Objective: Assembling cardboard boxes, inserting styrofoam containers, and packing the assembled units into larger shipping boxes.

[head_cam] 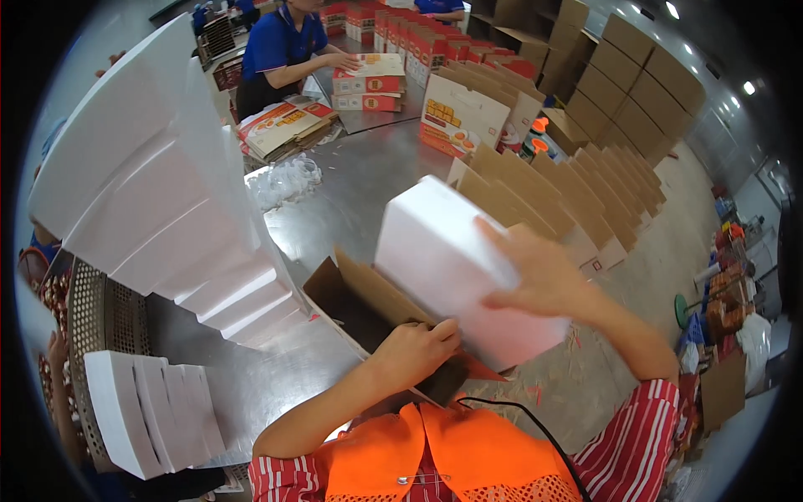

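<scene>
A white foam box (433, 263), blurred at its near end, is tilted above the right edge of an open cardboard carton (357, 307). My right hand (533, 270) grips the foam box from its upper right side, thumb and fingers spread over a corner. With bent fingers, my left hand (417, 351) pinches the carton's edge near its middle. The carton's brown inside faces up, and its inner depth is dark. How far the foam box overlaps the carton cannot be told.
Tall stacked white foam boxes (157, 207) rise at left, with a lower row (150, 414) nearer me. Open cartons (564, 194) line the right side of the metal table (370, 150). Across it, a person in blue (282, 44) touches stacked printed cartons (370, 85). Clear plastic pieces (285, 182) lie mid-table.
</scene>
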`<state>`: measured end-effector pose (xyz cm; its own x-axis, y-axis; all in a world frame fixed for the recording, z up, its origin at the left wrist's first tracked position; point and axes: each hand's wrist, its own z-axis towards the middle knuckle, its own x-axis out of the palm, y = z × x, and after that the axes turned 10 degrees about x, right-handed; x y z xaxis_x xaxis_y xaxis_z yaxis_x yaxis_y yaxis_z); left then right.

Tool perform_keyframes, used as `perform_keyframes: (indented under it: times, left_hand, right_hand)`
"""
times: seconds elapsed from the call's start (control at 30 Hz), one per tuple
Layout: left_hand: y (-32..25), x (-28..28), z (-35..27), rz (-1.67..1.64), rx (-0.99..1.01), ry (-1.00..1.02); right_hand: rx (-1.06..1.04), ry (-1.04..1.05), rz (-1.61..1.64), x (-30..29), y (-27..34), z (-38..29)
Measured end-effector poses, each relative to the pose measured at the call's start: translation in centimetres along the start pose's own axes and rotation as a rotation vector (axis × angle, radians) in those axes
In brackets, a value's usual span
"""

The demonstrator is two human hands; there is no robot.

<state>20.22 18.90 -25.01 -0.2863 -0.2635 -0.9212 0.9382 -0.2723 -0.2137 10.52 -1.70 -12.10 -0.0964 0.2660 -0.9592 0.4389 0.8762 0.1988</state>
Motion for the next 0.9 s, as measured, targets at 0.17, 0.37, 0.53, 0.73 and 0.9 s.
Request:
perform_keyframes:
  times: [0.17, 0.37, 0.53, 0.73, 0.9]
  left_hand:
    - [0.3, -0.5, -1.0, 0.009, -0.027, -0.079]
    - [0.8, -0.3, -1.9, 0.008, 0.003, -0.064]
    - [1.5, -0.6, -2.8, -0.043, 0.088, -0.024]
    - [2.1, -0.8, -2.3, -0.018, 0.046, -0.061]
    - [0.9, -4.8, -5.1, 0.125, 0.117, -0.169]
  right_hand:
    - [-0.243, -0.205, -0.025, 6.8, 0.8, -1.5]
    - [-0.421, -0.223, -0.037, 6.3, 1.7, -1.1]
    - [-0.424, -0.115, 0.058, 8.7, 0.8, 1.5]
    - [-0.488, 0.092, 0.034, 20.0, 1.0, 7.7]
    - [-0.477, 0.214, -0.171, 20.1, 1.5, 9.1]
